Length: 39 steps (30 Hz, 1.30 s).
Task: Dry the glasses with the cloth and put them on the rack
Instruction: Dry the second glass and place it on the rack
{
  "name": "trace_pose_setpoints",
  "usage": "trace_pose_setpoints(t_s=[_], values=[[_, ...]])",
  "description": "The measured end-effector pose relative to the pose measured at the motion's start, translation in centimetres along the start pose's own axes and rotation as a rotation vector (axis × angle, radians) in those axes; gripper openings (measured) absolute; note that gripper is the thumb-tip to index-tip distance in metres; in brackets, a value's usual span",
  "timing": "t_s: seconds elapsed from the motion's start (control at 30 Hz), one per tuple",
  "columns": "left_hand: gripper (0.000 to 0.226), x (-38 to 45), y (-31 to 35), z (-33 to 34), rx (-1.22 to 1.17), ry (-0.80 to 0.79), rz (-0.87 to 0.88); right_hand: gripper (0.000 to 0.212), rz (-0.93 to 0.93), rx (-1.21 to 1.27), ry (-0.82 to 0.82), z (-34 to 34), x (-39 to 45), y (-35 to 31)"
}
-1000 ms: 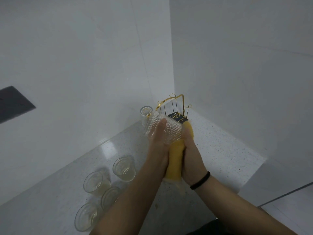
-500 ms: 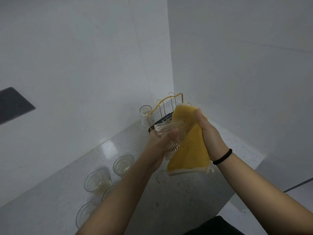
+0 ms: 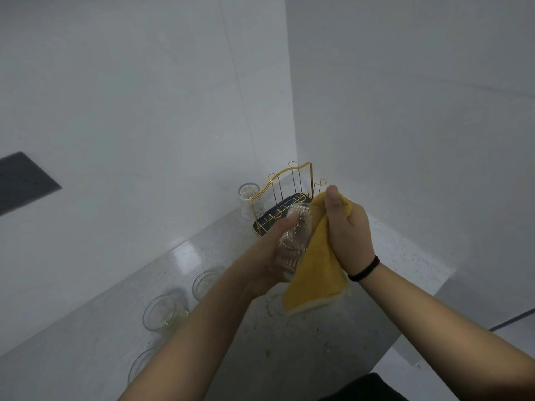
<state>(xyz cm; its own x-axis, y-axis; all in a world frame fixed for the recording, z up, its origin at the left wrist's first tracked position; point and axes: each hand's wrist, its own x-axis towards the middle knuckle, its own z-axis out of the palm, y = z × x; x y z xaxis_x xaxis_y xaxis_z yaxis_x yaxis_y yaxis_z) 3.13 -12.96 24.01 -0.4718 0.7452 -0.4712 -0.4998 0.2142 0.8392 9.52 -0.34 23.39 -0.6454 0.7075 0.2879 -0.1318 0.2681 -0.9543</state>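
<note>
Just right of the frame's centre, the left hand (image 3: 272, 250) grips a clear, ribbed drinking glass (image 3: 292, 244), its fingers (image 3: 285, 224) curled round the far side of the wall, so the glass lies tilted with its mouth toward the upper right. The right hand (image 3: 347, 233) pinches a yellow cloth with a pale hem (image 3: 315, 273), thumb up and fingers folded on the fabric, and presses it against the right side of the glass; the rest of the cloth hangs down below both hands. A black band (image 3: 365, 270) circles the right wrist.

Behind the hands, in the corner where two white walls (image 3: 144, 111) meet, stands a gold wire rack on a dark tray (image 3: 286, 192). Whether any glass sits on it cannot be told, as the hands hide much of it. Just left of the rack, touching or nearly touching its wire, stands another clear ribbed glass (image 3: 249, 199), upright.

On the speckled grey surface (image 3: 333, 337), at the lower left of the frame, more clear glasses stand upright: one (image 3: 207, 283) close above the left forearm, one (image 3: 162, 312) further left, and one (image 3: 142, 366) partly hidden by the forearm near the bottom.
</note>
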Motion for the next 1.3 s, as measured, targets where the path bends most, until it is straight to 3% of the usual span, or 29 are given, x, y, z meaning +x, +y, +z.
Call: trace_pose_setpoints(t_s=[0.1, 0.17, 0.23, 0.27, 0.43, 0.63, 0.7, 0.77, 0.87, 0.93, 1.07, 1.13, 1.2, 1.3], values=[[0.085, -0.1, -1.1, 0.7, 0.099, 0.182, 0.13, 0.055, -0.031, -0.068, 0.11, -0.1, 0.5, 0.4], [0.074, 0.1, -1.7, 0.9, 0.068, 0.229, 0.184, 0.055, -0.057, -0.041, 0.141, 0.0, 0.5, 0.5], [0.043, 0.0, -1.2, 0.9, -0.114, 0.135, 0.131, 0.057, -0.114, 0.014, 0.126, -0.1, 0.2, 0.8], [0.039, -0.1, -0.9, 0.6, -0.197, 0.074, 0.085, 0.054, -0.148, 0.041, 0.102, -0.3, 0.0, 1.0], [0.054, 0.4, -1.3, -0.2, -0.366, -0.035, 0.065, 0.042, -0.3, 0.061, 0.047, -0.6, -0.1, 0.7], [0.069, 0.5, -3.1, 2.8, 0.078, 0.438, 0.42, 0.043, -0.253, -0.056, 0.193, 0.2, 0.3, 0.3], [0.074, 0.7, -2.4, 2.4, -0.052, 0.338, 0.336, 0.045, -0.277, -0.052, 0.189, 0.2, 0.4, 0.1], [0.061, 0.9, -1.3, 1.4, -0.253, 0.127, 0.205, 0.046, -0.348, -0.045, 0.141, -0.1, 0.5, 0.1], [0.054, 1.1, -0.7, 0.0, -0.376, -0.056, 0.083, 0.046, -0.434, -0.064, 0.072, -0.4, 0.6, 0.2], [0.056, 1.2, -1.2, 0.6, -0.285, 0.021, 0.132, 0.041, -0.411, -0.047, 0.112, -0.2, 0.5, 0.3], [0.085, 1.6, -2.9, 1.8, -0.028, 0.349, 0.317, 0.047, -0.33, -0.062, 0.181, 0.4, 0.5, 0.7], [0.083, 2.1, -2.7, 1.1, -0.121, 0.219, 0.273, 0.049, -0.321, -0.066, 0.141, 0.3, 0.6, 0.9], [0.059, 2.2, -1.8, 0.2, -0.284, 0.08, 0.128, 0.055, -0.335, -0.058, 0.101, 0.1, 0.7, 1.1], [0.058, 2.6, -1.7, -0.9, -0.398, -0.043, 0.015, 0.046, -0.366, -0.075, 0.108, 0.1, 0.9, 1.1]])
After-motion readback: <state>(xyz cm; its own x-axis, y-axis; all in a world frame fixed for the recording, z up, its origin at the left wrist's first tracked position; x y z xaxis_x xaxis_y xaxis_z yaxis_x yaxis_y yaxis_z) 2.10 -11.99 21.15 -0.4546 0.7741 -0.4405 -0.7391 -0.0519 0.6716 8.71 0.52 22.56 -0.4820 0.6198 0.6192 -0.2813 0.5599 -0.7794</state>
